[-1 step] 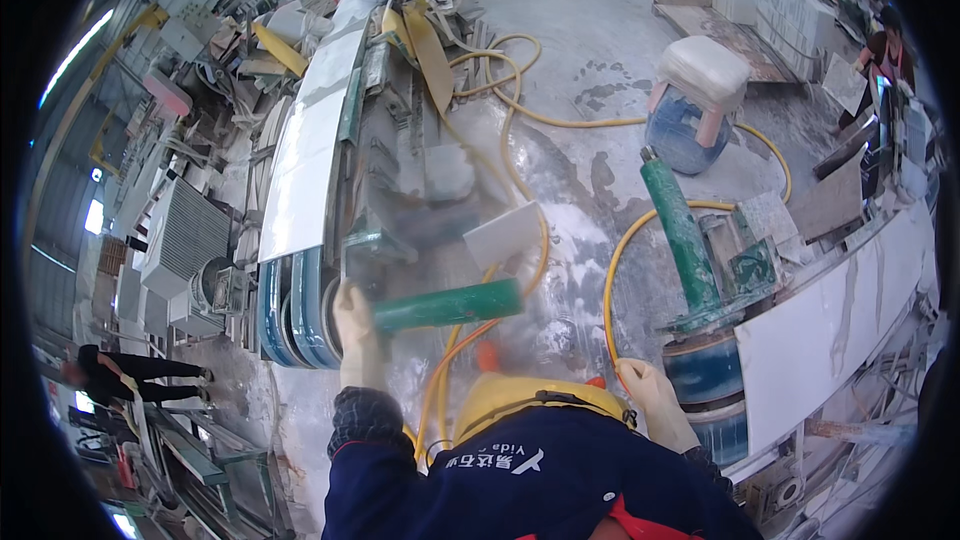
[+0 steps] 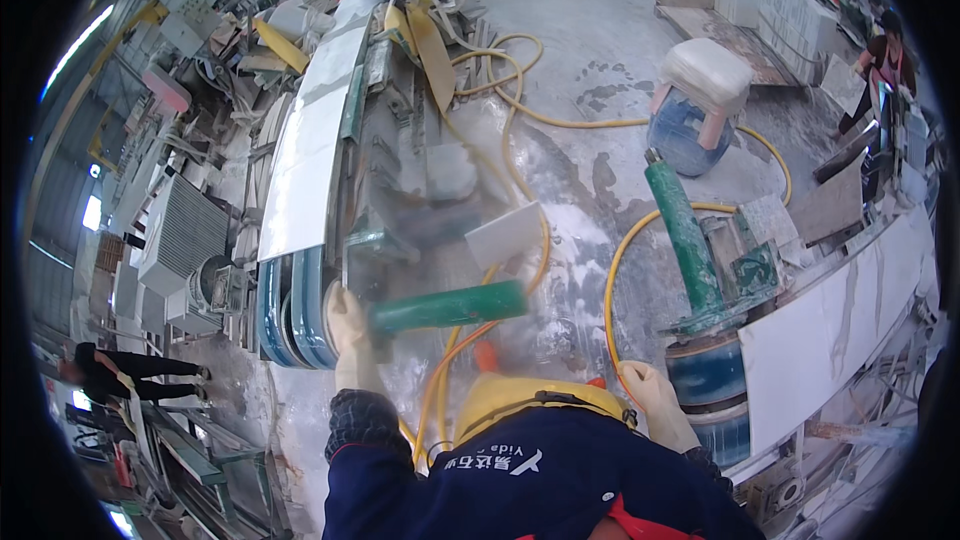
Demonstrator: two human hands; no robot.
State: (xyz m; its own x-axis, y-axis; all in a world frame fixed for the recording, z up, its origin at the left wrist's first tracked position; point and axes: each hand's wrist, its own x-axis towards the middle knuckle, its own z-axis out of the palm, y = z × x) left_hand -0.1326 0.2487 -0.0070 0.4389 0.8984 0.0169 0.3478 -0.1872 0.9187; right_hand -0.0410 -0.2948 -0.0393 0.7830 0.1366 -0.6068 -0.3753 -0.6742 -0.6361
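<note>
The left hand (image 2: 350, 335), in a white glove, is wrapped tight around a green tool (image 2: 448, 307) in the middle of the frame. Dust hides the work, so its progress is unclear. The right hand (image 2: 655, 402), lower right, rests by a yellow hose (image 2: 620, 270); its grip I cannot tell.

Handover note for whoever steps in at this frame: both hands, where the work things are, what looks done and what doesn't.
Left hand, gloved, grips the near end of a green cylindrical tool amid dust beside the curved white stone slab.
Right hand, gloved, is low by a blue drum; whether it holds anything is unclear.
A second green cylinder stands on that drum's stand. Yellow hose loops across the floor.
Done or left: the slab's state cannot be judged through the dust.
</note>
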